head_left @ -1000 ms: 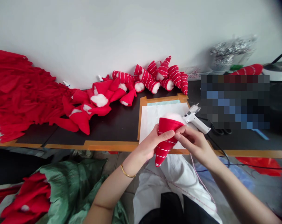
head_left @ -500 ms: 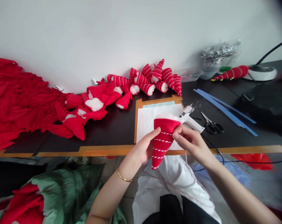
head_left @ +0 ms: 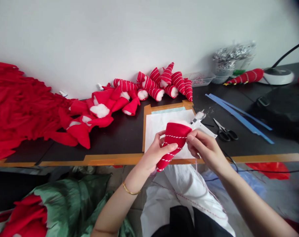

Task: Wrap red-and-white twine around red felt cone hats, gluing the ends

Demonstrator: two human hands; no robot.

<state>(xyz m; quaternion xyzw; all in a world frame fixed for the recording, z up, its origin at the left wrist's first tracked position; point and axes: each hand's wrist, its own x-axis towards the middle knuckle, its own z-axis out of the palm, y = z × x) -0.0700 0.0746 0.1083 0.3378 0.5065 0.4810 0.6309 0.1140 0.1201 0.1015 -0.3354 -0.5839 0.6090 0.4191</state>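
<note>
My left hand [head_left: 157,152] is wrapped round a stuffed red felt cone [head_left: 175,141], its thumb lying across the front. The cone tilts with its wide end up, white stuffing showing at the top and its tip pointing down left. Red-and-white twisted cord [head_left: 196,166] winds round the cone in spaced rows and hangs below my right hand [head_left: 201,144]. The right fingers are pinched on the cord at the cone's right edge. Behind the cone a white glue gun [head_left: 200,123] lies partly hidden on a white sheet [head_left: 155,126] taped to the table.
Scissors [head_left: 225,131] and blue strips [head_left: 240,117] lie to the right, near a black bag [head_left: 278,108]. Cord-wrapped cones [head_left: 151,87] are piled at the back. Unwrapped stuffed cones [head_left: 102,108] and a large heap of red felt [head_left: 23,112] fill the left.
The cone has risen slightly and tipped further. My left thumb has moved from its upper left edge down across its front. My right hand stays at the right edge with the cord.
</note>
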